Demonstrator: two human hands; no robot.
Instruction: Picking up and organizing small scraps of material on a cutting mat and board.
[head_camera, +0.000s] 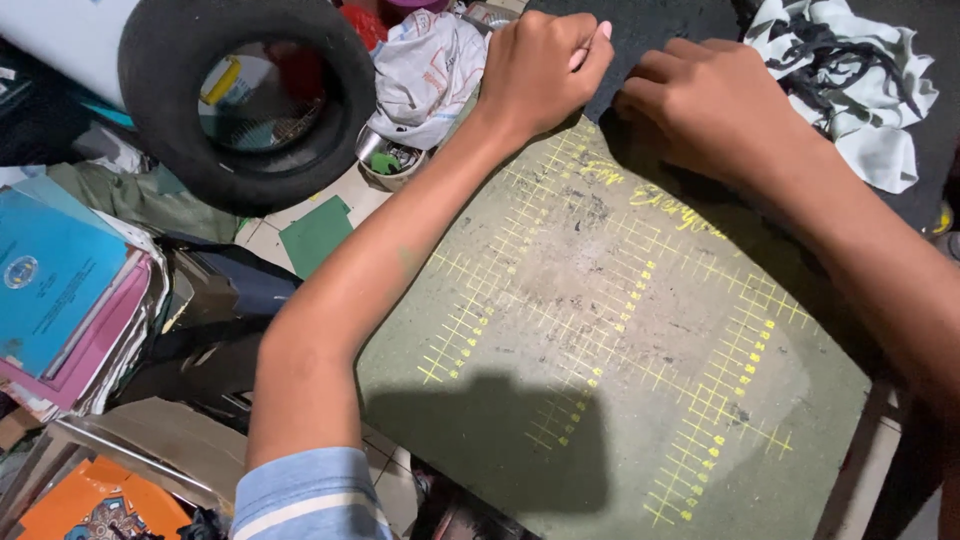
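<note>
Both hands work at the far edge of a worn green cutting mat (620, 330) marked with yellow grid lines, which lies on the bench under the forearms. The left hand (540, 70) is curled closed, fingers tucked under and thumb pressed against them, pinching the edge of a dark sheet of material (650, 25) that lies just beyond the mat. The right hand (700, 100) sits just beside it, fingers bent and knuckles up, pressing down on the same dark sheet where it meets the mat; whether it actually grips the sheet or only holds it flat cannot be told. The two hands are near each other but not touching.

Beyond the right hand lies a crumpled white cloth with dark stripes (850, 80). Beyond the left hand is a bunched pale cloth (425, 70), and just below that, beside the left wrist, a small round tin (390, 165) holding small bits. Farther out from the left hand stands a black rubber tyre (250, 100), with clutter visible through its hole. A green piece of card (318, 235) lies on the tiled floor beside the left forearm. Well out from the left elbow sits a stack of books with blue and pink covers (70, 290), and nearer the person an orange printed cover (95, 505). The left arm ends in a blue and white striped sleeve (305, 495).
</note>
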